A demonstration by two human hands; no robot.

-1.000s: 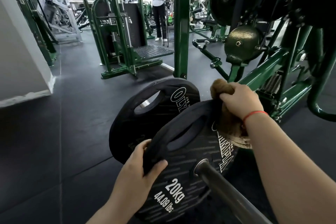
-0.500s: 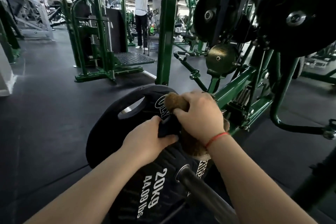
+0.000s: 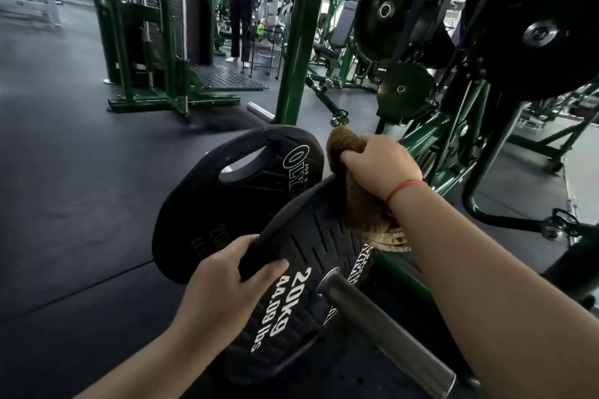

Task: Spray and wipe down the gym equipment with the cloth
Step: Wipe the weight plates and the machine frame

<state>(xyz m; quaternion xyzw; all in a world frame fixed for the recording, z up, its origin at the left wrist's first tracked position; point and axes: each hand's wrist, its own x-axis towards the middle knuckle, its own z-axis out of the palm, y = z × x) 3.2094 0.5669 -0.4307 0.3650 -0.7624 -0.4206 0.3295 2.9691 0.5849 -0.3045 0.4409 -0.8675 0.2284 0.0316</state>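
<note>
- The right hand (image 3: 382, 168) is clenched round a bunched brown cloth (image 3: 356, 204), pressing it over the top edge of the nearer weight plate (image 3: 311, 246). The cloth's loose end hangs down the plate's far side.
- The left hand (image 3: 223, 285) grips the same plate's rim low on the left, thumb lying on the face just beside the "20kg" print, fingers curled behind the edge.
- Half a second ago the two hands were bunched together at the top of the rim. The left has since slid back down and away, while the cloth hand has stayed up on the edge.
- I read that as the left hand resetting to steady or turn the plate, so the cloth can meet a fresh stretch of rim. The wiping is mid-way, not done.
- The plate sits on a steel bar (image 3: 389, 330) that runs toward me. A second plate (image 3: 227, 204) stands just behind it, looking untouched.
- No spray bottle is anywhere in sight.
- Beyond, a green upright (image 3: 291, 42) rises from the dark rubber floor (image 3: 64, 172), and a person (image 3: 241, 0) stretches by another machine, well apart.
</note>
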